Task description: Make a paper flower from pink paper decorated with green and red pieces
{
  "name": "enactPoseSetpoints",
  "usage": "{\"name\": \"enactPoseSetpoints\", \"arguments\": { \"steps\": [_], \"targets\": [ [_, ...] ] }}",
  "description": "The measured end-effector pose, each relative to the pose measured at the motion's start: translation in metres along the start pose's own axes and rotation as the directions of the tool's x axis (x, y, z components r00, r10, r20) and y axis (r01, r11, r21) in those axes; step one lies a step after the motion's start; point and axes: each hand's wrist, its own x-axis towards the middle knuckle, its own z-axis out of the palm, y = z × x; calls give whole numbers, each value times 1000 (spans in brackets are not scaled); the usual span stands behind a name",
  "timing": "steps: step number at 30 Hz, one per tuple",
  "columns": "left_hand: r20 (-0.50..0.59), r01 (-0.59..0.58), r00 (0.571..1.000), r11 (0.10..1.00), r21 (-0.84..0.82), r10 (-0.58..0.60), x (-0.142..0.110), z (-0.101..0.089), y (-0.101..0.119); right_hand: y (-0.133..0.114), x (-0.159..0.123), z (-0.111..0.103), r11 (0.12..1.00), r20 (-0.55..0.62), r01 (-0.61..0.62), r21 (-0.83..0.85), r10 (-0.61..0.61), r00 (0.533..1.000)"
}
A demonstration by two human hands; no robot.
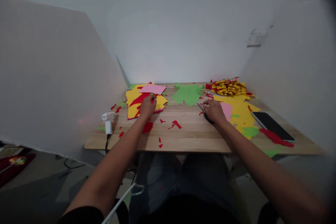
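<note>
My left hand [148, 105] is closed over a stack of yellow sheets [132, 110], its fingers curled together beside a red cut strip [139, 100]. A bit of red shows at the fingertips; whether they pinch it is too small to make out. On the right, a pair of scissors [209, 118] with black handles lies under my right hand [214, 109], whose fingers are closed around it. The blades point up and left toward a green sheet [187, 94] with ragged edges. A pink sheet [226, 109] lies just beside the right wrist.
A white glue gun [107, 123] with a black cord stands at the left edge. Ruffled yellow pieces [228, 87] are heaped back right. A phone [273, 126] and a red scrap [277, 138] lie at the right. White panels flank the wooden table [183, 140].
</note>
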Motion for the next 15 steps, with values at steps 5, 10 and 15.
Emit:
{"name": "enactPoseSetpoints", "arguments": {
  "steps": [5, 10, 15],
  "targets": [
    [161, -112, 984, 974, 195, 81, 52, 15, -19, -11, -9, 18, 966, -172, 245, 87, -228, 958],
    [302, -226, 944, 930, 291, 135, 90, 42, -34, -17, -28, 26, 905, -160, 421, 64, -408, 899],
    [421, -276, 898, 905, 322, 125, 120, 62, -50, -25, -30, 22, 918, -87, 379, 118, -371, 925]
  ]
}}
